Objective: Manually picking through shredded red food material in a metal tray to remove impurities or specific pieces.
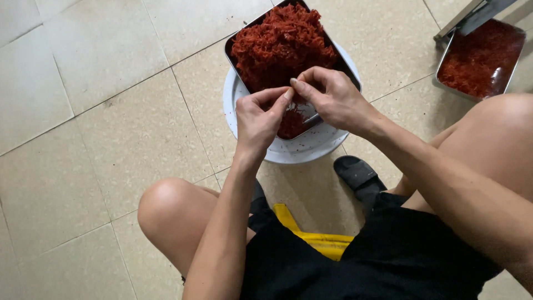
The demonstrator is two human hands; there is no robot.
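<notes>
Nearest to me are black shorts [388,261] and a yellow stool [319,241] under me, with one bare knee [164,205] to the left below my hands. Beyond the shorts, below my right hand, one black sandal [360,176] stands on the tiled floor [83,139].

Both hands meet over the near end of a metal tray [239,55], which rests on a round white lid [288,150]. My left hand [258,119] is almost closed, with thumb and first finger pinched on a small bit of the red shredded stuff [280,41]. My right hand [333,100] is also curled, its fingertips pinching the same bit from the other side. Something thin and shiny sticks out under the right hand; whether I hold it, I cannot tell.

The big pile fills the far part of the tray, just beyond my fingers, and a smaller clump lies directly under them. A second tray [480,58] with the same red shreds stands well apart, to the far right of my right hand.

To do this well, I think it is better to take only a little each time, pull gently, and keep the hands low over the tray so loose shreds fall back inside.
</notes>
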